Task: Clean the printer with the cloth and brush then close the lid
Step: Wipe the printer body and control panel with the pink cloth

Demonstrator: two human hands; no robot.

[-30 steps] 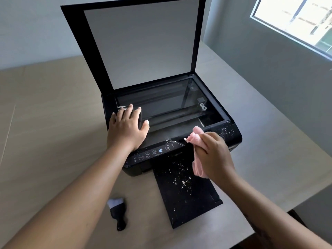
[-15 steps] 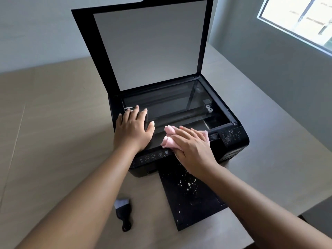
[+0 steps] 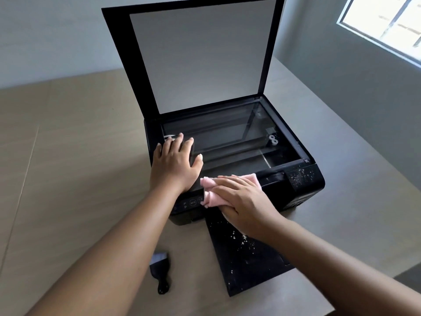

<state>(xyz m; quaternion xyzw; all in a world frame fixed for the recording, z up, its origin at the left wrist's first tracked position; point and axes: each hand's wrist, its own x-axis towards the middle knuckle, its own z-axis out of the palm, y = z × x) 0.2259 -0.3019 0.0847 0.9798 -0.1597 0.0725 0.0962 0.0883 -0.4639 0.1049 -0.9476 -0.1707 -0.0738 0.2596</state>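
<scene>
A black printer (image 3: 303, 190) stands on the table with its lid (image 3: 200, 55) raised upright, baring the scanner glass (image 3: 230, 137). My left hand (image 3: 174, 164) lies flat, fingers spread, on the glass's front left corner. My right hand (image 3: 243, 201) presses a pink cloth (image 3: 210, 192) onto the front control panel (image 3: 190, 202). White crumbs speckle the printer's front right corner (image 3: 299, 176) and the black output tray (image 3: 248, 258). A small black brush (image 3: 161, 273) lies on the table in front of the printer, to its left.
The beige table (image 3: 68, 179) spreads wide to the left and right of the printer. Its near right edge (image 3: 341, 302) drops off close to the tray. A grey wall and a window (image 3: 385, 26) stand at the right.
My right hand has swept the pink cloth leftward along the printer's front edge, onto the control panel. My left hand has stayed flat on the glass.
</scene>
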